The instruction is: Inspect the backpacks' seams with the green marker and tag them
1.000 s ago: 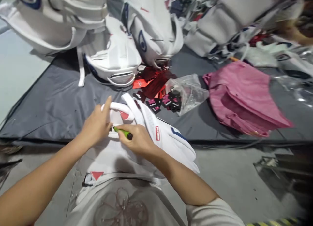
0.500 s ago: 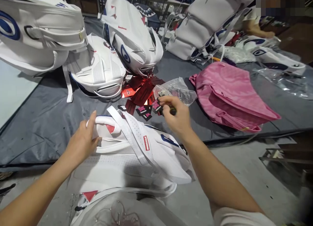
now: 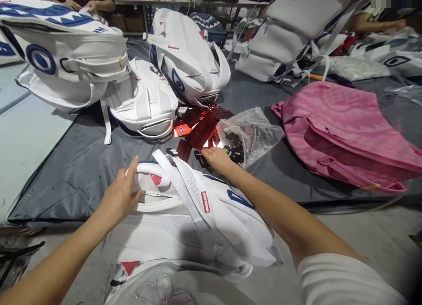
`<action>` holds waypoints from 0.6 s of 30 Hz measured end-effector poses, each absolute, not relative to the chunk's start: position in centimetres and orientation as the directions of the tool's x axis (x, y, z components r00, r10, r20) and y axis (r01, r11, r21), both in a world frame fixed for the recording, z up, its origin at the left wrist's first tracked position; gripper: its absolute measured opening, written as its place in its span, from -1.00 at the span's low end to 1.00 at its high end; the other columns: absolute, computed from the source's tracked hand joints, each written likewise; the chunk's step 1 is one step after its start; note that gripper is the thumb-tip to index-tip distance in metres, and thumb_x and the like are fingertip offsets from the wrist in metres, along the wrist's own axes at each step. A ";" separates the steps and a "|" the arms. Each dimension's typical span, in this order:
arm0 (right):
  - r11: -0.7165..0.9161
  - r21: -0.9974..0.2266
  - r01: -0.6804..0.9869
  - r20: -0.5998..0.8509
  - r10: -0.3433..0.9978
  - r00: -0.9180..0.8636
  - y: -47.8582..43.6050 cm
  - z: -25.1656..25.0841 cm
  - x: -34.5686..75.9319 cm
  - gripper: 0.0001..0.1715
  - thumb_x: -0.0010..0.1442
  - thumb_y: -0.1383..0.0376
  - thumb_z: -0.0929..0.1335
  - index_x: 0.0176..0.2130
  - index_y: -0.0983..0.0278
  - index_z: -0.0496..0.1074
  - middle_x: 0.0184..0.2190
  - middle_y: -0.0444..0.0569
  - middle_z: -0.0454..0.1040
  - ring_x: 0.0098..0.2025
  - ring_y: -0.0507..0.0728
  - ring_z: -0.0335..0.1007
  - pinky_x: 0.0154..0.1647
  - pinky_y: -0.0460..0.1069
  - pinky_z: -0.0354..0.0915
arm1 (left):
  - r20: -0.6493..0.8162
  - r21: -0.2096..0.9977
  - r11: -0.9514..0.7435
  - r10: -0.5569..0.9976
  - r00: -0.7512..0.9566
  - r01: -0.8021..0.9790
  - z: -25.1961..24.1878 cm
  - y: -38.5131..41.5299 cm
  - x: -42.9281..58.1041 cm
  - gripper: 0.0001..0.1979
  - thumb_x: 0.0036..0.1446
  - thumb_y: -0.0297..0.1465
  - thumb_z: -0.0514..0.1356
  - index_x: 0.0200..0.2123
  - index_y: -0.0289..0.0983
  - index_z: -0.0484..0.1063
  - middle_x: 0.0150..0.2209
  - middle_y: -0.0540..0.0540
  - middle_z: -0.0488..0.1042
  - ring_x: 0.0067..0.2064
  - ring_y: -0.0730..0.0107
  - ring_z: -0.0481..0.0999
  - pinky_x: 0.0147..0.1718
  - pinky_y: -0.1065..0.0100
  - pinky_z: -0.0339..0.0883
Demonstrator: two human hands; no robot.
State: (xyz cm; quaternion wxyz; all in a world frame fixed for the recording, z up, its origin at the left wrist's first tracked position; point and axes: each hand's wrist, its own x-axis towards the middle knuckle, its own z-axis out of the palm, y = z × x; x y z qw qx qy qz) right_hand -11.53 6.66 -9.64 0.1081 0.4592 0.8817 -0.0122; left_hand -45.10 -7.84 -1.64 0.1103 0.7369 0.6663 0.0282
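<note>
A white backpack (image 3: 184,208) with blue trim and a red label lies on its side at the table's near edge, against my body. My left hand (image 3: 123,188) grips its upper left end, thumb and fingers around the padded edge. Past the backpack, my right hand (image 3: 217,160) is at a few black tags (image 3: 200,159), fingers curled down; what they hold is hidden. Beside it a clear plastic bag (image 3: 260,133) lies with its mouth towards the hand, black tags (image 3: 235,153) spilling out. Shiny red hang tags (image 3: 201,131) are heaped just behind.
A pink backpack (image 3: 343,129) lies to the right. White backpacks stand at the back left (image 3: 79,72), centre (image 3: 191,54) and back right (image 3: 280,37). Another person's hands (image 3: 89,6) show at the far left, and a person's arm (image 3: 379,23) at the far right.
My right hand has moved down and left from the plastic bag's mouth onto the black tags. My left hand keeps its hold on the backpack. The view has shifted a little.
</note>
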 end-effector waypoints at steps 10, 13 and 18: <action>0.358 -0.106 0.928 0.033 0.934 -0.357 6.2 -6.9 -10.8 -0.79 0.26 0.43 0.36 -0.23 0.29 0.63 -0.34 0.02 0.61 -0.35 0.07 0.48 -0.34 -0.10 0.20 | -0.152 0.210 -0.056 0.984 0.089 0.976 -1.2 -7.8 -44.9 -0.10 0.23 -0.34 0.20 0.46 -0.24 -0.29 0.04 -0.30 0.32 -0.02 0.02 0.53 -0.16 0.19 0.44; 0.271 -0.142 0.952 0.225 0.945 -0.236 6.2 -5.3 -10.4 -0.74 0.26 0.43 0.32 -0.15 0.37 0.61 -0.22 0.14 0.62 -0.22 0.19 0.53 -0.21 -0.01 0.32 | -0.163 0.222 -0.043 0.983 0.081 0.974 -1.4 -7.7 -45.1 -0.08 0.22 -0.34 0.22 0.46 -0.22 -0.30 0.04 -0.30 0.33 -0.02 0.02 0.54 -0.14 0.18 0.44; 0.496 -0.137 0.857 0.606 0.727 -0.324 1.6 -1.4 -12.3 -0.71 0.38 0.35 0.25 -0.15 0.29 0.57 -0.20 0.08 0.62 -0.12 0.19 0.54 -0.05 0.09 0.39 | 0.067 0.388 -0.112 0.993 0.093 0.915 0.4 -8.5 -44.4 -0.15 0.14 -0.33 0.30 0.41 -0.24 -0.02 0.30 -0.43 0.19 0.30 -0.18 0.27 0.13 -0.07 0.31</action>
